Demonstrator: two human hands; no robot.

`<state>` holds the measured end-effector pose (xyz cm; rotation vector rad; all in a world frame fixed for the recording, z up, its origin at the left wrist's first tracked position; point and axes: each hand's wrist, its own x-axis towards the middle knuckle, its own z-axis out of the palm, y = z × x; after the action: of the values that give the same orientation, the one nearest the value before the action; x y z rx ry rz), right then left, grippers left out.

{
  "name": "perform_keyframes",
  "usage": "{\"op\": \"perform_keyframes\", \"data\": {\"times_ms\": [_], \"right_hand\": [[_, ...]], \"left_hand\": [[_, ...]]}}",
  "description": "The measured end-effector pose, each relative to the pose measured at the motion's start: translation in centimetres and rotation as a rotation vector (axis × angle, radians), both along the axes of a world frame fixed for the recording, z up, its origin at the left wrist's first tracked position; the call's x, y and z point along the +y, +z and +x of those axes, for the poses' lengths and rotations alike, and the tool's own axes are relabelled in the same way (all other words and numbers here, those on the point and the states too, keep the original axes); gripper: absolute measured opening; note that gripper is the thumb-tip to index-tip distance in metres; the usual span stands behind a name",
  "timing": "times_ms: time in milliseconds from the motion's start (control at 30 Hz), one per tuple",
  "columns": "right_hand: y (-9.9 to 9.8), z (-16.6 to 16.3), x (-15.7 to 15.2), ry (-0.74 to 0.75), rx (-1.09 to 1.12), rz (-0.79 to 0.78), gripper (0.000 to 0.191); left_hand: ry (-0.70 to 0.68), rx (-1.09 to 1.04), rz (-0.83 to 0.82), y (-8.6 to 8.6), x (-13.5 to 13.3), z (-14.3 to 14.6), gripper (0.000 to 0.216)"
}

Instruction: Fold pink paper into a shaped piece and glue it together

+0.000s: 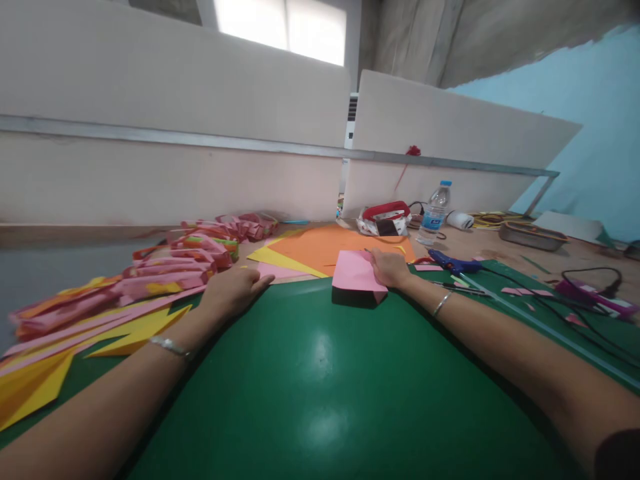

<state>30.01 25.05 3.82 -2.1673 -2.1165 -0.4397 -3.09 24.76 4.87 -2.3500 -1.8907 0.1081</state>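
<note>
My right hand (389,269) grips the right edge of a folded pink paper (356,273), which is lifted a little above the green mat (310,387) and casts a dark shadow. My left hand (235,288) lies flat, fingers stretched out, at the mat's far left edge, next to a pink sheet (281,271). Orange paper (330,245) and yellow paper (280,259) lie just behind both hands.
Pink and yellow folded paper pieces (150,280) pile up at the left. A blue glue gun (453,263), a metal ruler (550,327), cables and pink scraps lie at the right. A water bottle (433,213), a red-and-white pouch (386,219) and a tray (533,235) stand behind.
</note>
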Motion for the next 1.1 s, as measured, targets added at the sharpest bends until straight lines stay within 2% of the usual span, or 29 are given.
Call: {"op": "perform_keyframes", "data": {"times_ms": [333, 467, 600, 700, 833, 1000, 1100], "right_hand": [[-0.4, -0.3, 1.4, 0.027, 0.198, 0.015, 0.031], [-0.5, -0.1, 1.7, 0.016, 0.408, 0.070, 0.031], [1.0, 1.1, 2.1, -0.042, 0.699, 0.204, 0.031], [2.8, 2.1, 2.5, -0.067, 0.942, 0.254, 0.031], [4.2, 1.6, 2.6, -0.073, 1.237, 0.175, 0.031], [3.2, -2.5, 1.3, 0.005, 1.456, -0.008, 0.031], [1.7, -5.3, 0.4, 0.077, 1.522, -0.097, 0.031]], "left_hand": [[-0.012, -0.037, 0.015, -0.1, 0.4, -0.3, 0.030], [-0.030, -0.056, 0.082, 0.0, 0.4, -0.4, 0.030], [-0.082, -0.092, 0.231, 0.0, -0.9, 0.2, 0.034], [-0.187, -0.125, 0.221, -0.6, -3.1, 1.1, 0.052], [-0.400, -0.170, 0.003, -1.3, -6.4, 2.5, 0.068], [-0.583, -0.234, -0.122, -1.1, -9.7, 5.1, 0.075], [-0.822, -0.302, -0.264, -0.8, -12.6, 7.1, 0.066]]}}
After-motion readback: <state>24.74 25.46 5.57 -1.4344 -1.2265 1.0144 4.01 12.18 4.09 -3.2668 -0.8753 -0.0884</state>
